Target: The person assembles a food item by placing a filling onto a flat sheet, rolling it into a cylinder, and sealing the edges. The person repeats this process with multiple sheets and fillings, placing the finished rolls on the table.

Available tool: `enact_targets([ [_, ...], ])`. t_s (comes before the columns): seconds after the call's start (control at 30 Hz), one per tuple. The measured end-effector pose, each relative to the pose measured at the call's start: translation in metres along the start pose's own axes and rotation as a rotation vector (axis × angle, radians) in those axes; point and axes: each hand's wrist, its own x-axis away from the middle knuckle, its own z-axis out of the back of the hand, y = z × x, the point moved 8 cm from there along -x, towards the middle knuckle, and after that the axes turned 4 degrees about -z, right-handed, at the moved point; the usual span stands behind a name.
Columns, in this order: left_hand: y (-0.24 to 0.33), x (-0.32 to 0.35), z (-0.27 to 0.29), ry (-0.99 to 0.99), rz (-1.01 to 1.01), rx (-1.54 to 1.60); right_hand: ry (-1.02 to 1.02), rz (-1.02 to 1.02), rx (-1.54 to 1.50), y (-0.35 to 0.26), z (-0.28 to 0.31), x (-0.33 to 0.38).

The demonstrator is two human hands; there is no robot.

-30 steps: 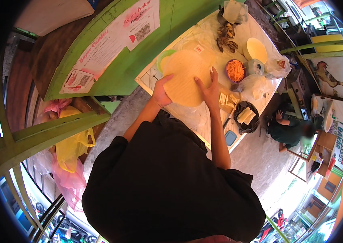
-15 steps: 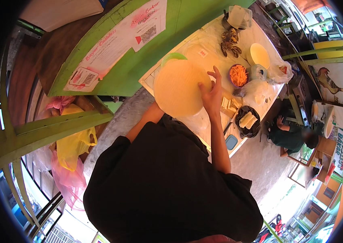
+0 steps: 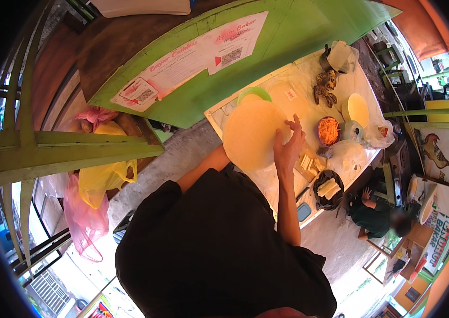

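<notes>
A large round pale thin sheet, like a wrapper skin (image 3: 251, 135), is held up over the near left part of the table. My left forearm (image 3: 203, 167) reaches behind its lower left edge, and the sheet hides the left hand's fingers. At the sheet's right edge is my right hand (image 3: 289, 148), fingers apart and the thumb close to or touching the rim. Just beyond the sheet, a light green round dish (image 3: 263, 94) shows in part, with something pale in it. A cutting board (image 3: 305, 170) bearing pale sticks lies right of my right wrist.
On the table (image 3: 284, 79) are a bowl of orange shreds (image 3: 329, 131), a pale yellow oval plate (image 3: 358, 112), plastic bags (image 3: 347, 155), a black-lined container of pale pieces (image 3: 328, 188) and a blue-grey tray (image 3: 303, 212). A green panel stands behind. Another person (image 3: 375, 218) is at the right.
The whole view has shifted, so the table and sheet sit lower and further right in the picture. More of the green dish shows past the sheet. Both arms keep nearly the same pose.
</notes>
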Motion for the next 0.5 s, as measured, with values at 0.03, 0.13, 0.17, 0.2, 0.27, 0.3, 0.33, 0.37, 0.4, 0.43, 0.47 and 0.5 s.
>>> enact_targets([
  [0.03,0.000,0.000,0.001,0.002,-0.005,-0.008,-0.002,-0.021,-0.010,0.001,-0.001,-0.001],
  [0.13,0.001,-0.008,0.001,0.001,-0.017,-0.028,0.002,-0.067,-0.028,0.003,-0.001,-0.002],
  [0.17,0.001,-0.009,0.000,0.001,-0.017,-0.037,0.008,-0.068,-0.032,0.005,-0.001,-0.002],
  [0.2,0.001,-0.013,0.000,-0.001,-0.021,-0.045,0.014,-0.070,-0.035,0.006,-0.002,-0.003],
  [0.27,-0.002,-0.018,0.001,-0.003,-0.028,-0.066,-0.034,-0.129,-0.183,0.014,-0.005,-0.006],
  [0.3,-0.007,-0.021,0.001,-0.004,-0.024,-0.075,-0.055,-0.164,-0.249,0.016,-0.004,-0.006],
  [0.33,-0.010,-0.025,0.001,-0.008,-0.027,-0.081,-0.062,-0.163,-0.257,0.015,-0.003,-0.006],
  [0.37,-0.012,-0.027,0.002,-0.007,-0.027,-0.088,-0.070,-0.163,-0.264,0.013,-0.004,-0.006],
  [0.4,-0.016,-0.031,0.003,-0.010,-0.027,-0.091,-0.075,-0.167,-0.268,0.011,-0.003,-0.007],
  [0.43,-0.019,-0.033,0.004,-0.010,-0.028,-0.095,-0.094,-0.199,-0.316,0.010,-0.004,-0.006],
  [0.47,-0.020,-0.038,0.003,-0.017,-0.028,-0.100,-0.105,-0.234,-0.366,0.011,-0.005,-0.006],
  [0.5,-0.024,-0.042,0.002,-0.022,-0.018,-0.108,-0.117,-0.268,-0.416,0.012,-0.007,-0.006],
])
